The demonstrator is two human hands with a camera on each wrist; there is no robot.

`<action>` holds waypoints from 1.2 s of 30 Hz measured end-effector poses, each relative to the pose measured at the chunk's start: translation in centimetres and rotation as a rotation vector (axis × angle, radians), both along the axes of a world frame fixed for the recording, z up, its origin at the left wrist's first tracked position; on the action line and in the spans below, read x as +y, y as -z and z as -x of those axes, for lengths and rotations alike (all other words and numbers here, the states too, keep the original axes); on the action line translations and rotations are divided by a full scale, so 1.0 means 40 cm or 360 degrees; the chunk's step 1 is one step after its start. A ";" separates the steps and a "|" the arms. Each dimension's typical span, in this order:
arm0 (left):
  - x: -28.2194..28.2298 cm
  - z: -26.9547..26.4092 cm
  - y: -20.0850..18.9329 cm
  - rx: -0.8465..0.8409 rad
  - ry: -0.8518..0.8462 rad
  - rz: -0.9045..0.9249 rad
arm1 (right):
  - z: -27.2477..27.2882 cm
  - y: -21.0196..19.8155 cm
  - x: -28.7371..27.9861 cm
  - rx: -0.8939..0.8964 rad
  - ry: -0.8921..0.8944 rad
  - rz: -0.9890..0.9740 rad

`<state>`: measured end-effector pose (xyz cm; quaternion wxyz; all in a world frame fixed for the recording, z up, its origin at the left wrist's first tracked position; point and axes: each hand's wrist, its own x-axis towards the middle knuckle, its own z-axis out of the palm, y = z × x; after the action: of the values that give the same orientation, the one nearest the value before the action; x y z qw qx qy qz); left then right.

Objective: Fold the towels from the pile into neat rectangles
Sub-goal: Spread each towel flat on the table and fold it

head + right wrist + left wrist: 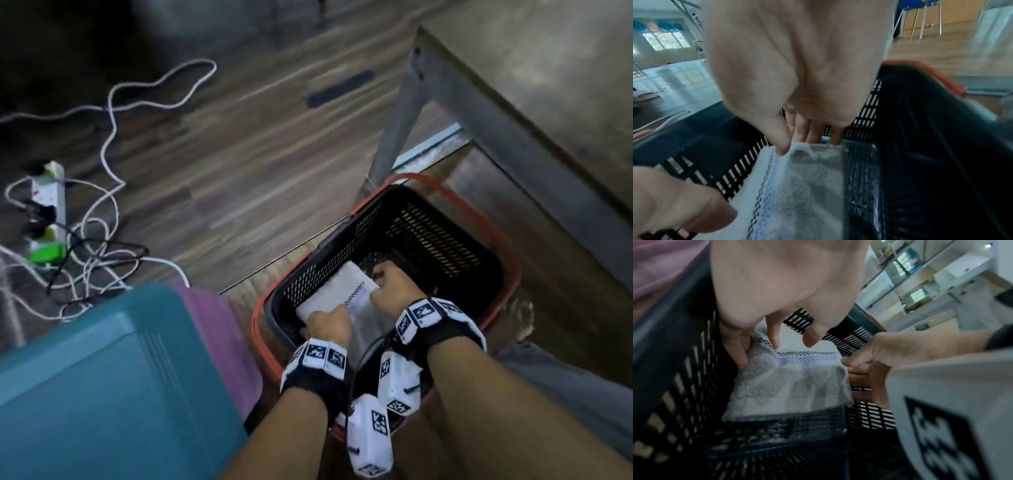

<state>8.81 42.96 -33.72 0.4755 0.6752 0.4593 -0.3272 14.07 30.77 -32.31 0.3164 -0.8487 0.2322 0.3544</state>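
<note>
A folded white towel (337,291) with a blue and black woven stripe lies inside a black mesh basket (445,240) with a red rim, on the floor. My left hand (329,323) grips the towel's near left edge, the thumb against its side and the fingers curled over the top (758,352). At the far right edge my right hand (390,287) pinches the towel (797,194), thumb on top and fingers behind the edge (797,144). The towel (789,386) sits against the basket's left wall (684,394). Its underside is hidden.
A teal plastic bin (102,377) stands to the left with a purple towel (219,335) draped beside it. A power strip with tangled cables (48,212) lies on the wooden floor at far left. A metal table leg (400,116) and tabletop (548,85) rise behind the basket.
</note>
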 end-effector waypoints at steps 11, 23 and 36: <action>0.008 -0.052 0.060 0.0226 0.0233 -0.0111 | 0.004 0.066 -0.014 0.0043 0.0117 -0.0255; 0.031 -0.059 -0.057 -0.0186 0.0278 -0.0059 | 0.005 -0.093 -0.049 -0.0291 0.0188 -0.0433; -0.119 -0.109 -0.599 -0.1355 0.0992 0.0539 | 0.078 -0.838 -0.123 -0.1776 0.0227 -0.0947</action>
<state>13.15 38.20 -9.76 0.6018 0.7659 -0.0540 -0.2199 10.94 25.84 1.21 0.6348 -0.7640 -0.0200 -0.1138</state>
